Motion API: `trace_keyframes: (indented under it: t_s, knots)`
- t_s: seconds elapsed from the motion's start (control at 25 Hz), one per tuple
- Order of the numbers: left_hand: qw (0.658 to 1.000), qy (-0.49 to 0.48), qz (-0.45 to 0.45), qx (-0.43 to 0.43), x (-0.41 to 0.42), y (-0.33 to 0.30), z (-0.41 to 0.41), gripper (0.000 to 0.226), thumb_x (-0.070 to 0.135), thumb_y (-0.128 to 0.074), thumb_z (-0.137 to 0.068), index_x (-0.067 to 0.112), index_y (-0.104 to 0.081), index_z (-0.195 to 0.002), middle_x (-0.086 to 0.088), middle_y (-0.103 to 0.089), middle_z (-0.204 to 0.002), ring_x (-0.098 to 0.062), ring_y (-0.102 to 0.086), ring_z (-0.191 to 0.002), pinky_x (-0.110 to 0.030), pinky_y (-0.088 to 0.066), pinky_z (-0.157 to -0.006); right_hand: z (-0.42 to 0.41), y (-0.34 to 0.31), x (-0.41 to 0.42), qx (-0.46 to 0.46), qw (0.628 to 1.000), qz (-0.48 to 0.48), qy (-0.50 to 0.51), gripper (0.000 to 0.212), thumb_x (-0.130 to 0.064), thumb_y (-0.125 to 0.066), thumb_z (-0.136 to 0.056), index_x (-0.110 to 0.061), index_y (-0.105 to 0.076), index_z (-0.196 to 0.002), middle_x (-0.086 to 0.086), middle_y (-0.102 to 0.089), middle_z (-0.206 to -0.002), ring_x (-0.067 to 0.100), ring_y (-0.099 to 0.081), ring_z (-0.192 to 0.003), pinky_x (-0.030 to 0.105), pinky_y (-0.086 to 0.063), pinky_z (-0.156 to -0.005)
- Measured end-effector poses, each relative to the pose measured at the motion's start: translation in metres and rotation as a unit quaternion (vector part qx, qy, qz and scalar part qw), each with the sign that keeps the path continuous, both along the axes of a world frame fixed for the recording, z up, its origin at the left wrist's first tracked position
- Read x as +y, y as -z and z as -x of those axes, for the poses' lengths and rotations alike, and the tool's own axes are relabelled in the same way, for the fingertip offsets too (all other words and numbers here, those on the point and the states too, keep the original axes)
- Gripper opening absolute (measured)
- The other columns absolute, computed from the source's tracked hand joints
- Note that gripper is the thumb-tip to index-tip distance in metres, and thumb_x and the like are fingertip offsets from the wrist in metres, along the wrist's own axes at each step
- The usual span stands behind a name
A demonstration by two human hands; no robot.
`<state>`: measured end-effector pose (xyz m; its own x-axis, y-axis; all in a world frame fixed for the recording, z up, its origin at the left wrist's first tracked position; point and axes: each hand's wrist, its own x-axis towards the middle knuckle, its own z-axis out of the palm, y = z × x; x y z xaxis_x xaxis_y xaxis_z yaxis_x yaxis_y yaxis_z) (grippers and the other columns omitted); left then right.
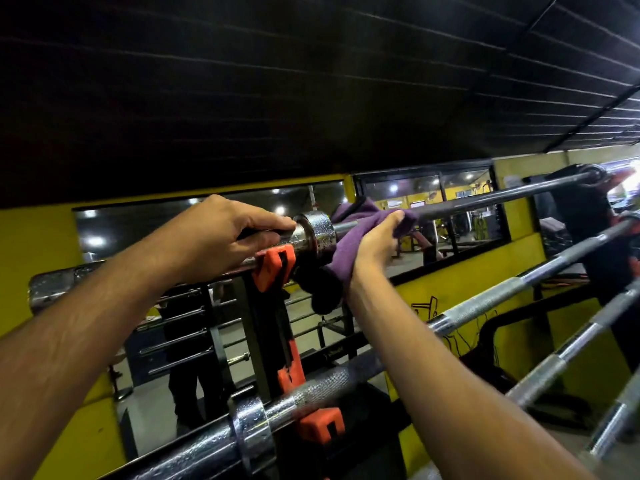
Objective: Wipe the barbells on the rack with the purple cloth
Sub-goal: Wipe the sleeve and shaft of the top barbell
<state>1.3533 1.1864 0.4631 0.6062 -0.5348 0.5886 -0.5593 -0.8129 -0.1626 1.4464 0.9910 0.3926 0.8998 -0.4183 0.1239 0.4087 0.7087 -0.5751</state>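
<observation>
A: Where's the purple cloth (360,233)?
B: Wrapped over the top barbell (485,199), just beside its chrome collar (317,237). The right hand (377,244) grips it around the shaft.
A: And the left hand (221,233)?
B: Curled round the sleeve, steadying it above the orange rack hook (273,268).
A: So, mid-wipe?
B: Looks so. Next, I'd judge, slide along the shaft; the lower barbells (485,303) wait

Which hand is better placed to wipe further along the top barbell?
The right hand: it grips the purple cloth around the top barbell. The left hand only holds the bar's sleeve.
</observation>
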Motion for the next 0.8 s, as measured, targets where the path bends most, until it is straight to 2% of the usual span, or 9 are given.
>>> trace_keyframes:
  t_s: [0.04, 0.12, 0.32, 0.44, 0.48, 0.56, 0.64, 0.72, 0.8]
  knots:
    - [1.0, -0.001, -0.003, -0.003, 0.001, 0.001, 0.0, 0.035, 0.033, -0.058, -0.096, 0.05, -0.059, -0.127, 0.033, -0.053, -0.118, 0.013, -0.05, -0.106, -0.009, -0.037, -0.084, -0.006, 0.002, 0.004, -0.003, 1.0, 0.011, -0.01, 0.069, -0.061, -0.027, -0.104, -0.008, -0.034, -0.148, 0.009, -0.059, -0.111, 0.02, -0.061, -0.086, 0.029, -0.047, -0.066]
    - [1.0, -0.002, -0.008, -0.006, 0.001, 0.002, 0.0, 0.036, 0.034, -0.058, -0.097, 0.051, -0.057, -0.128, 0.032, -0.052, -0.122, 0.009, -0.048, -0.115, -0.011, -0.038, -0.086, -0.016, 0.003, 0.002, -0.001, 1.0, 0.025, -0.009, 0.071, -0.062, -0.028, -0.103, -0.006, -0.036, -0.147, 0.01, -0.06, -0.118, 0.025, -0.062, -0.096, 0.033, -0.049, -0.078]
    - [1.0, 0.0, -0.011, -0.012, 0.001, 0.002, 0.0, 0.037, 0.031, -0.058, -0.097, 0.047, -0.057, -0.131, 0.036, -0.047, -0.12, 0.01, -0.045, -0.115, -0.007, -0.036, -0.081, -0.035, -0.013, -0.074, 0.037, 0.998, 0.013, 0.05, 0.07, -0.061, -0.026, -0.104, -0.003, -0.046, -0.137, 0.014, -0.061, -0.123, 0.025, -0.059, -0.096, 0.033, -0.044, -0.086]
    - [1.0, 0.004, -0.008, -0.016, 0.001, 0.001, -0.001, 0.036, 0.032, -0.058, -0.097, 0.047, -0.058, -0.129, 0.038, -0.048, -0.118, 0.012, -0.046, -0.111, -0.007, -0.036, -0.079, -0.052, -0.016, -0.105, 0.089, 0.993, 0.011, 0.072, 0.081, -0.068, -0.028, -0.1, -0.005, -0.037, -0.15, 0.019, -0.045, -0.15, 0.037, -0.05, -0.131, 0.046, -0.038, -0.111]
    - [1.0, 0.006, -0.007, -0.015, 0.001, 0.001, -0.002, 0.035, 0.033, -0.058, -0.097, 0.047, -0.059, -0.129, 0.038, -0.049, -0.118, 0.013, -0.047, -0.111, -0.007, -0.036, -0.08, -0.053, -0.016, -0.107, 0.1, 0.992, 0.022, 0.077, 0.082, -0.068, -0.028, -0.1, -0.006, -0.035, -0.152, 0.018, -0.041, -0.153, 0.037, -0.047, -0.136, 0.046, -0.036, -0.114]
    - [1.0, 0.01, -0.003, -0.009, 0.0, 0.001, -0.002, 0.034, 0.033, -0.058, -0.096, 0.047, -0.06, -0.127, 0.04, -0.05, -0.116, 0.018, -0.048, -0.106, -0.007, -0.037, -0.082, -0.038, -0.012, -0.082, 0.077, 0.994, 0.049, 0.061, 0.076, -0.063, -0.03, -0.102, -0.005, -0.033, -0.151, 0.016, -0.051, -0.143, 0.031, -0.054, -0.126, 0.037, -0.043, -0.104]
    - [1.0, 0.01, -0.006, -0.003, 0.001, 0.001, -0.001, 0.034, 0.033, -0.058, -0.096, 0.049, -0.059, -0.126, 0.045, -0.047, -0.111, 0.028, -0.044, -0.098, -0.006, -0.036, -0.079, -0.01, -0.002, -0.04, 0.037, 0.995, 0.086, 0.031, 0.07, -0.059, -0.031, -0.104, -0.007, -0.029, -0.152, 0.007, -0.058, -0.125, 0.023, -0.06, -0.105, 0.031, -0.044, -0.086]
    - [1.0, 0.009, -0.016, 0.004, 0.002, 0.0, 0.001, 0.036, 0.035, -0.058, -0.096, 0.051, -0.057, -0.127, 0.044, -0.048, -0.117, 0.026, -0.045, -0.105, -0.008, -0.039, -0.085, 0.013, 0.012, 0.003, -0.01, 0.991, 0.13, -0.007, 0.067, -0.058, -0.03, -0.104, -0.011, -0.027, -0.152, 0.001, -0.058, -0.112, 0.019, -0.059, -0.096, 0.032, -0.044, -0.084]
    - [1.0, 0.006, -0.026, 0.003, 0.003, 0.0, 0.002, 0.038, 0.037, -0.059, -0.095, 0.052, -0.055, -0.13, 0.038, -0.051, -0.127, 0.014, -0.048, -0.119, -0.017, -0.042, -0.097, 0.026, 0.022, 0.027, -0.028, 0.984, 0.17, -0.046, 0.066, -0.059, -0.028, -0.104, -0.01, -0.034, -0.148, 0.002, -0.057, -0.112, 0.022, -0.057, -0.104, 0.033, -0.042, -0.09]
